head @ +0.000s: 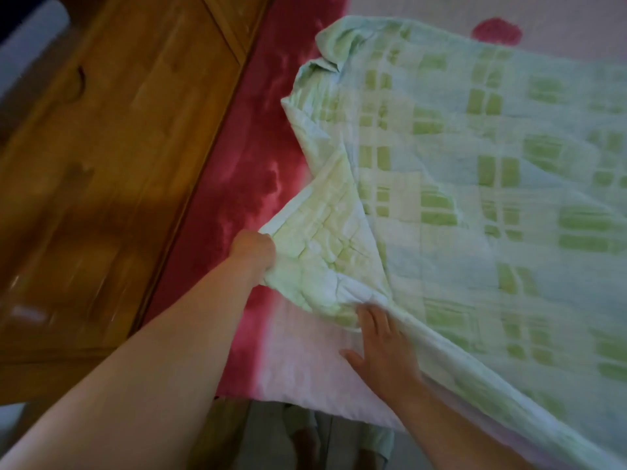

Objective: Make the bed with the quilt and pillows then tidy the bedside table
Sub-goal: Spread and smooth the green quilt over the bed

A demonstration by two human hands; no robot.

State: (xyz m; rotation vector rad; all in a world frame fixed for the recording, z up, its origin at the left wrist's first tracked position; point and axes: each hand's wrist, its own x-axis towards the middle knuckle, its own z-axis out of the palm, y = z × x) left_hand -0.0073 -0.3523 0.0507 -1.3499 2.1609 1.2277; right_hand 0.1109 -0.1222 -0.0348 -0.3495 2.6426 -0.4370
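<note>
- Your left hand (252,249) is balled up around a bunched fold of the quilt (475,198), right at its near-left corner. That bit is lifted and turned over, so you see the paler underside.
- Your right hand (381,340) sits closer to you, palm down, fingers straight and a bit spread. The fingertips touch the quilt's near edge and the heel rests on the sheet (298,361). It's just lying flat there, no grip.
- So the quilt lies ahead of and to the right of both hands, spread over most of the bed. Its far-left corner is crumpled and folded back on itself.
- Count: one quilt, pale green with a darker green check, and two hands, both touching it.
- One sheet under it, deep red along the left side and fading to pale pink near you. One round red spot (497,32) shows at the far end, past the quilt.
- One wooden panel (118,147) runs along the bed's left side, just beside the red strip.
- It's all pretty blurry, so I can't tell how the left fingers wrap the cloth.
</note>
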